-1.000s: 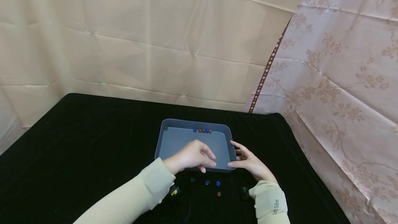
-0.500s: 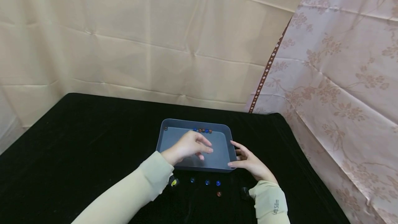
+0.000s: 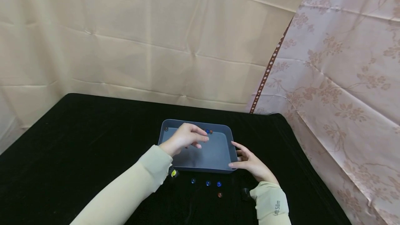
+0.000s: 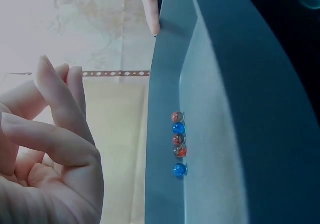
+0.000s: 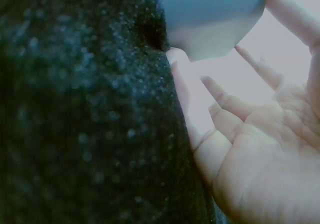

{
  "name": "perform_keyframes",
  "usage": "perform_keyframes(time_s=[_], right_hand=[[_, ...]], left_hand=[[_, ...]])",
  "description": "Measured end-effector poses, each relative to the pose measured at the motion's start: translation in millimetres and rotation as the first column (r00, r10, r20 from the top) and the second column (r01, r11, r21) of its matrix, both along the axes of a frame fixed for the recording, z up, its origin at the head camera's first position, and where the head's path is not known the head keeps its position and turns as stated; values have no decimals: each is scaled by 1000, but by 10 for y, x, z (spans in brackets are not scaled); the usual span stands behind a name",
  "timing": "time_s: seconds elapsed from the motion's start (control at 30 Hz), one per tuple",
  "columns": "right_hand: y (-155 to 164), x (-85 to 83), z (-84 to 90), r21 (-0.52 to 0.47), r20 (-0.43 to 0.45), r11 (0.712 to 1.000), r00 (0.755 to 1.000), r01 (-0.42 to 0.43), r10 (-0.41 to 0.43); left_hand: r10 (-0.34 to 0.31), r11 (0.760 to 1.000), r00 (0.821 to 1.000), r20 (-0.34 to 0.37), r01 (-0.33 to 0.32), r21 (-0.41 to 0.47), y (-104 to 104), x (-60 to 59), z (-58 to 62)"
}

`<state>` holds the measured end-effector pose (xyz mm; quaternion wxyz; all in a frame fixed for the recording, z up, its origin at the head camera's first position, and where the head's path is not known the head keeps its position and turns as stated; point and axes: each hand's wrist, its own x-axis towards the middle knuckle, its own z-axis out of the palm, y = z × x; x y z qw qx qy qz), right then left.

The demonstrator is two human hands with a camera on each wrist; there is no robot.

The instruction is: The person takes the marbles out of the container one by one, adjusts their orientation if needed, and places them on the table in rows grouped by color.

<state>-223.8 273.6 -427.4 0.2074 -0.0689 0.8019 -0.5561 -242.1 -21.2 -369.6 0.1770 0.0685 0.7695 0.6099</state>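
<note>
1. The left hand (image 3: pixel 184 137) hovers over the tray (image 3: pixel 200 157), fingers loosely curled, holding nothing.
2. The marbles (image 4: pixel 178 143) lie at its 1 o'clock along the far wall, their row running 9 to 3.
3. The right hand (image 3: pixel 250 164), fingers spread, touches the tray's right near corner, farther from the marbles.

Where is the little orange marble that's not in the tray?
In the head view, the orange marble lies on the black cloth in front of the grey tray, just behind three blue marbles, nearest the right hand.
</note>
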Motion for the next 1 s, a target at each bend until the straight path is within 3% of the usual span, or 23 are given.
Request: perform_keyframes(time_s=[0.57, 1.0], right_hand=[[3, -11, -39, 3, 6, 1000, 1000, 9, -9], [11, -14, -39, -4, 9, 1000, 1000, 1, -1]], left_hand=[[125, 989, 992, 29, -127, 79, -107, -141, 98], [210, 968, 976, 52, -215, 127, -147, -309, 93]])
